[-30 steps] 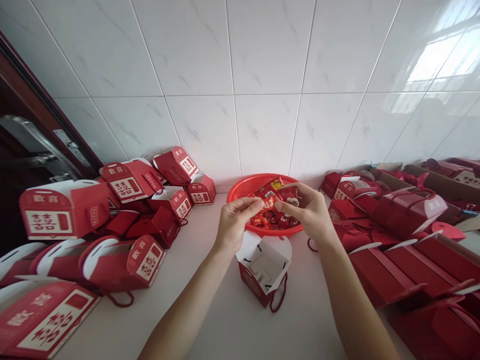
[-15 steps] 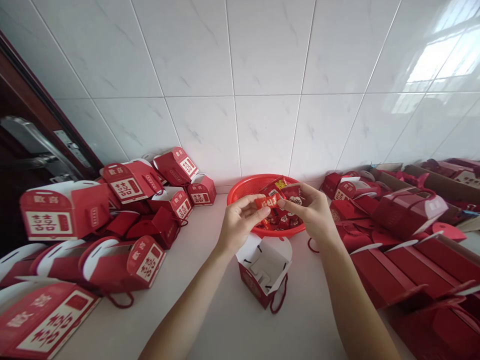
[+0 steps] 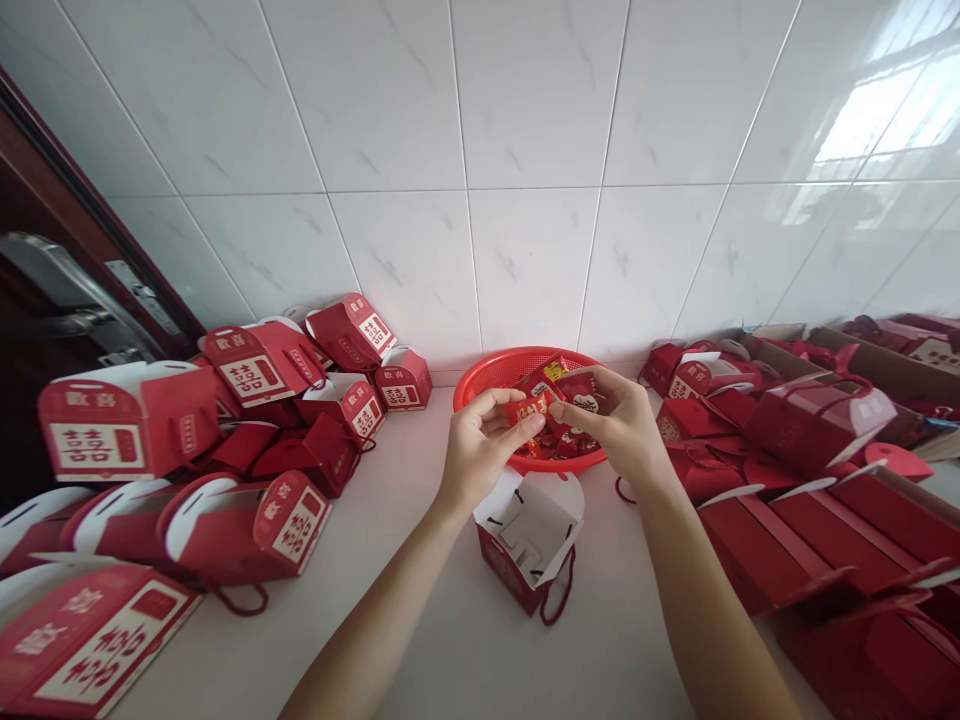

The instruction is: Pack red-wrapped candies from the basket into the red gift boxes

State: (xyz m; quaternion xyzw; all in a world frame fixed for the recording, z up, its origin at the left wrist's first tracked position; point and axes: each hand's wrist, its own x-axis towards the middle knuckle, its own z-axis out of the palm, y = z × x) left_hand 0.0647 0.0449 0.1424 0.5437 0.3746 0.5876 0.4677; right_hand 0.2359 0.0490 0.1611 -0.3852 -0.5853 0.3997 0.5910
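Note:
Over the red plastic basket [image 3: 474, 378], my left hand [image 3: 478, 440] is closed on one end of a small orange-red wrapped candy [image 3: 529, 406]. The fingertips of my right hand [image 3: 621, 422] pinch the candy's other end. A larger dark red packet [image 3: 580, 388] with white print is also in my right hand, between thumb and fingers. More red-wrapped sweets lie in the basket below, partly hidden by my hands. Just in front of the basket stands an open gift box [image 3: 517, 530], red outside and white inside, with a dark red cord handle hanging at its right.
Several red gift boxes [image 3: 270, 370] with white labels are piled on the left. On the right are more red boxes [image 3: 817, 425] and an open cardboard carton [image 3: 795, 372]. A tiled wall [image 3: 532, 260] rises behind the white tabletop [image 3: 420, 620]. A door handle [image 3: 67, 290] shows at far left.
The candy and both hands have shifted very slightly, and the candy has turned a little between my fingertips. The boxes and basket stay where they were.

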